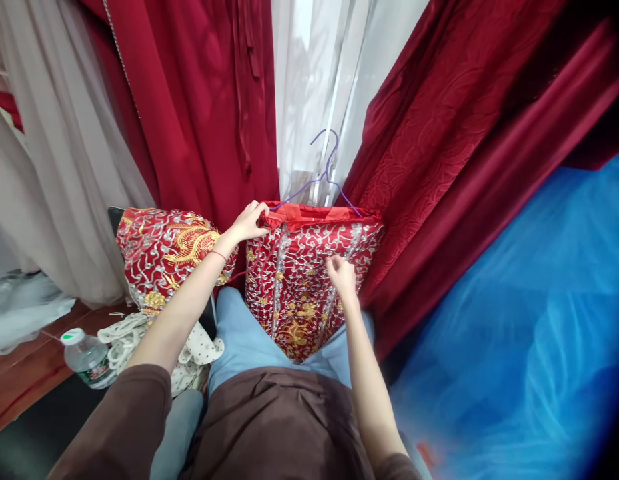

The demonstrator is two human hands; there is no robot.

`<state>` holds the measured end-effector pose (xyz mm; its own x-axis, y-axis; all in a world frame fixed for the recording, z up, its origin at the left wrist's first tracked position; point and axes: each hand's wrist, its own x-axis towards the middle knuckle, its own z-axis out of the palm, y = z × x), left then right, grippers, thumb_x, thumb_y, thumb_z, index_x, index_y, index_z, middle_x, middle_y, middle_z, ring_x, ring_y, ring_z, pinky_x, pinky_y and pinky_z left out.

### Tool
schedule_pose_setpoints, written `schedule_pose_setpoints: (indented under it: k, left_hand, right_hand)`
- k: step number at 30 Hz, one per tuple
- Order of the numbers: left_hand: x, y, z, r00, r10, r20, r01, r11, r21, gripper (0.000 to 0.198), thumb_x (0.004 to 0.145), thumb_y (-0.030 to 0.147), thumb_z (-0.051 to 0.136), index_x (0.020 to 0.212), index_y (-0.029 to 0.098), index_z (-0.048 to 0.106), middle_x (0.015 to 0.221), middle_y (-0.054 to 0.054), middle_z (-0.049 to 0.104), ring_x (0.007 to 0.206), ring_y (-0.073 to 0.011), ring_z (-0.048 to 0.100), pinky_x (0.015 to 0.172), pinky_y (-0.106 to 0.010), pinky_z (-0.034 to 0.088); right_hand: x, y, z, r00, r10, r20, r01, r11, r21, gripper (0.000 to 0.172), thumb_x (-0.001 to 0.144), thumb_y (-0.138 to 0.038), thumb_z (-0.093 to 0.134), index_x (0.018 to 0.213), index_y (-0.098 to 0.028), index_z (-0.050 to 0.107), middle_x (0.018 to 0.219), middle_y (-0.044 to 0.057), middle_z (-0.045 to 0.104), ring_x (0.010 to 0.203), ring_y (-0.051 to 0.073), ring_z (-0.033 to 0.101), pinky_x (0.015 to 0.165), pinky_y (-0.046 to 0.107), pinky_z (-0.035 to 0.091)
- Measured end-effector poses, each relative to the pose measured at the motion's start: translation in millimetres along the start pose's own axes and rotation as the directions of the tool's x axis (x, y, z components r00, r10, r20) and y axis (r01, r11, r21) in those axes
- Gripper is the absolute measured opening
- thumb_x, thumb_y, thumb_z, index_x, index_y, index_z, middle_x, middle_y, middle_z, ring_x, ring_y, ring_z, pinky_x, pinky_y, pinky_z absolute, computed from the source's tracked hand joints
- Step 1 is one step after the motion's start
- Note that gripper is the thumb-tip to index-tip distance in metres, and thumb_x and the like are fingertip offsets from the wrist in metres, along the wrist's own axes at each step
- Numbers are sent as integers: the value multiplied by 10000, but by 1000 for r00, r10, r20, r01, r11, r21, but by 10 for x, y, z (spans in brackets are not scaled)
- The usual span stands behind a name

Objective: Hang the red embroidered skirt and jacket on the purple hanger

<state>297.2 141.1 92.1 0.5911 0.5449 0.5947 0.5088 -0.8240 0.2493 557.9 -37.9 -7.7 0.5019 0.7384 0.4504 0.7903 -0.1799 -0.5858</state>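
Observation:
A red garment (299, 293) with silver and gold embroidery hangs on a purple wire hanger (325, 175) and rests over my knees. My left hand (249, 221) is closed on the garment's top left corner, by the shoulder. My right hand (342, 277) pinches the embroidered front of the same garment, right of its middle seam. A second embroidered red piece (164, 253) lies draped over something dark to the left, just under my left forearm.
Dark red gowns (469, 147) and a white sheer one (314, 87) hang close ahead. Pale fabric (49, 173) hangs at left. A plastic water bottle (87, 360) and a dotted white cloth (189, 350) lie on the floor at left. Blue plastic sheeting (529, 347) fills the right.

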Motion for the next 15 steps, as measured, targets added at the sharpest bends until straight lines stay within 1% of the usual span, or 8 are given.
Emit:
schedule_pose_setpoints:
  k: [3, 5, 7, 9, 11, 13, 15]
  left_hand:
    - [-61, 91, 35, 996, -26, -88, 24, 999, -22, 252, 761, 295, 728, 970, 231, 601, 995, -45, 493, 1017, -256, 523, 945, -392, 449]
    - [-84, 150, 64, 990, -38, -134, 33, 999, -40, 242, 805, 348, 719, 1020, 253, 664, 1001, -46, 508, 1041, -256, 529, 972, -400, 444]
    - [-88, 194, 89, 985, -60, -162, 53, 998, -44, 247, 835, 363, 704, 1070, 288, 709, 1018, -50, 524, 1059, -256, 533, 985, -407, 440]
    - [-82, 221, 105, 979, -97, -180, 90, 995, -43, 241, 852, 369, 690, 1078, 302, 739, 1026, -56, 540, 1064, -258, 538, 985, -411, 442]
    - [-78, 242, 105, 973, -126, -193, 119, 992, -48, 234, 866, 396, 673, 1054, 285, 758, 1016, -63, 553, 1057, -260, 546, 980, -415, 446]
    - [-83, 274, 81, 972, -134, -195, 128, 991, -46, 251, 876, 440, 656, 1026, 270, 764, 1010, -67, 563, 1045, -261, 553, 974, -422, 450]
    - [-99, 332, 36, 973, -117, -198, 114, 993, -26, 281, 865, 485, 660, 996, 258, 761, 1021, -70, 571, 1049, -264, 552, 977, -431, 446]
  right_hand:
    - [68, -318, 220, 990, -138, 27, 130, 970, 203, 229, 918, -360, 497, 868, -212, 664, 679, -1, 641, 637, 152, 568, 621, 250, 361]
    - [140, -566, 337, 977, -211, 14, 195, 925, 326, 180, 902, -340, 513, 916, -216, 642, 682, -16, 629, 628, 148, 564, 625, 250, 378]
    - [218, -805, 424, 969, -244, -24, 232, 880, 416, 156, 888, -329, 531, 958, -216, 614, 685, -26, 620, 622, 149, 564, 627, 254, 393]
    - [282, -1007, 480, 972, -222, -72, 229, 853, 469, 125, 875, -329, 554, 923, -216, 576, 655, -34, 598, 603, 152, 558, 626, 262, 404]
    - [319, -1156, 505, 980, -172, -101, 200, 824, 530, 130, 867, -343, 574, 849, -225, 523, 613, -42, 574, 574, 151, 555, 618, 264, 417]
    - [321, -1245, 501, 988, -124, -93, 155, 776, 611, 184, 869, -367, 579, 797, -236, 472, 571, -55, 555, 525, 142, 549, 596, 260, 428]
    - [298, -1289, 475, 994, -83, -67, 106, 722, 684, 219, 870, -379, 579, 763, -241, 447, 541, -66, 546, 474, 129, 535, 565, 251, 433]
